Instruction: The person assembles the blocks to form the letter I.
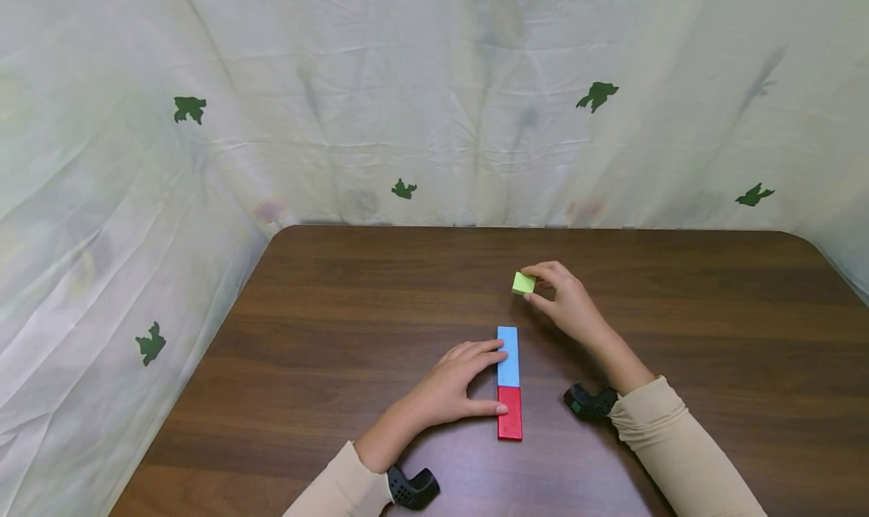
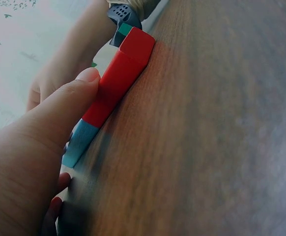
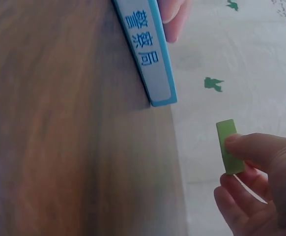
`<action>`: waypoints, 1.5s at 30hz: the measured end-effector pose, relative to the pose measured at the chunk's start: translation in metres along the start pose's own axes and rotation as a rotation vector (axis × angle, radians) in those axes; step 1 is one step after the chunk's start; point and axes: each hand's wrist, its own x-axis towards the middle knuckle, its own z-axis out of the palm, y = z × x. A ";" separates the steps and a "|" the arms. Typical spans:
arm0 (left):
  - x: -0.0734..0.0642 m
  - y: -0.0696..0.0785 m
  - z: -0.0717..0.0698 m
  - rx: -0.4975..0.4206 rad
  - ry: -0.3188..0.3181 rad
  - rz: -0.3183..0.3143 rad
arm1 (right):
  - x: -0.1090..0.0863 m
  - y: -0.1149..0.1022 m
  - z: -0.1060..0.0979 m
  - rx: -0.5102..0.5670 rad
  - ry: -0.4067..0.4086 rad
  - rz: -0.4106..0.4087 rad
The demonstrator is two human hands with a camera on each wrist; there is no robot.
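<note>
Between thumb and fingertips, my right hand (image 1: pixel 566 306) pinches a small light-green block (image 1: pixel 523 282), held beyond the far end of a line of two blocks. That line is a blue block (image 1: pixel 509 370) and, joined end to end on its near side, a red block (image 1: pixel 511 424). My left hand (image 1: pixel 448 389) touches the line with spread fingers: its fingertips are on the blue block and its thumb on the red one. White panel and blue printed characters mark one side of the blue block (image 3: pixel 150 73) in the right wrist view.
Brown wood-grain table (image 1: pixel 305 336) lies under both hands. A pale curtain (image 1: pixel 434 102) with green leaf-like shapes hangs along its back and left side. Black wrist devices (image 1: pixel 414 489) sit below both hands, one on each wrist.
</note>
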 end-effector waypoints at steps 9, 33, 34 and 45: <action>0.000 0.000 0.001 0.006 0.002 0.004 | -0.001 0.003 0.009 -0.012 -0.036 -0.011; 0.000 0.002 -0.002 -0.015 -0.025 -0.014 | -0.004 0.006 0.020 -0.017 -0.120 -0.003; 0.000 0.002 -0.002 -0.017 -0.025 -0.015 | -0.004 0.007 0.020 -0.022 -0.122 -0.003; 0.000 0.001 -0.002 -0.013 -0.018 -0.015 | -0.005 0.011 0.022 -0.044 -0.149 -0.018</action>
